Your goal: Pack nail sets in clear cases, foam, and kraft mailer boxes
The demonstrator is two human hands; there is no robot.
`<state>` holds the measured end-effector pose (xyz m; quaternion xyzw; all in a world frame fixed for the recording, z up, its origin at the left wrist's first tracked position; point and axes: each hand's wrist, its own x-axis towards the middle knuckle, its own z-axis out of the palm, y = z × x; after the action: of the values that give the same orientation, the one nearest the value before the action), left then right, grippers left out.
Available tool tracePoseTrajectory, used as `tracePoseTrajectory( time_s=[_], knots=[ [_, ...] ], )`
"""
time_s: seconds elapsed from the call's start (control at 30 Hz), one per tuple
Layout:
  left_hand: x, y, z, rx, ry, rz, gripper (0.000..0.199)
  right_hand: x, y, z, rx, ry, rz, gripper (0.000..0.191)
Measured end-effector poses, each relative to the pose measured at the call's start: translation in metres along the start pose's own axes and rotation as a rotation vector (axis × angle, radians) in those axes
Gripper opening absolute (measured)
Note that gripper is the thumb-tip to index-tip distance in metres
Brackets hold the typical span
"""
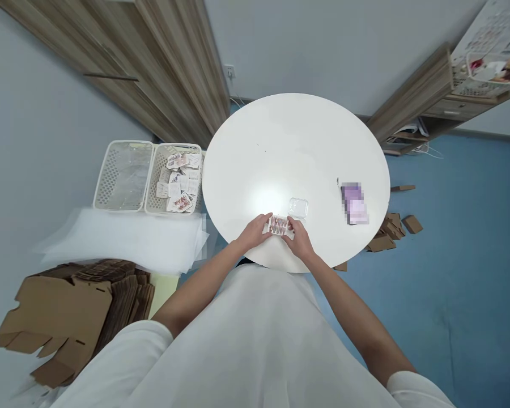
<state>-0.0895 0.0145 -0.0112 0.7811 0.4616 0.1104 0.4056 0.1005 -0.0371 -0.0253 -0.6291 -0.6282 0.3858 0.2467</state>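
Note:
Between my two hands, near the front edge of the round white table [289, 130], is a card of press-on nails [278, 225] with two rows of pinkish nails. My left hand [255, 231] pinches its left end between thumb and fingers. At the right end, my right hand [298, 238] grips it the same way. Just beyond my right fingers lies a clear plastic case [298, 208] on the tabletop. Whether the card rests on the table or is lifted slightly, I cannot tell.
A purple item [354, 203], blurred, lies at the table's right. Left of the table stand a white basket [152, 192] of nail cards and another basket [106, 175] with clear plastic. Below them are white sheets [123, 238] and folded cardboard boxes [63, 306]. Small brown boxes [412, 224] lie on the floor.

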Motion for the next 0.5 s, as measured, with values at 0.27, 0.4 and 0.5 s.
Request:
tracePoseTrajectory(
  time_s=[0.27, 0.4, 0.5],
  knots=[
    [0.031, 0.028, 0.048, 0.101, -0.088, -0.073, 0.06, -0.009, 0.056, -0.036, -0.084, -0.014, 0.069, 0.06],
    [0.038, 0.031, 0.056, 0.187, -0.091, -0.157, 0.06, -0.001, 0.065, -0.033, -0.073, -0.044, 0.094, 0.062],
    [0.04, 0.032, 0.06, 0.213, -0.107, -0.201, 0.06, 0.001, 0.068, -0.029, -0.07, -0.039, 0.106, 0.062]
  ],
)
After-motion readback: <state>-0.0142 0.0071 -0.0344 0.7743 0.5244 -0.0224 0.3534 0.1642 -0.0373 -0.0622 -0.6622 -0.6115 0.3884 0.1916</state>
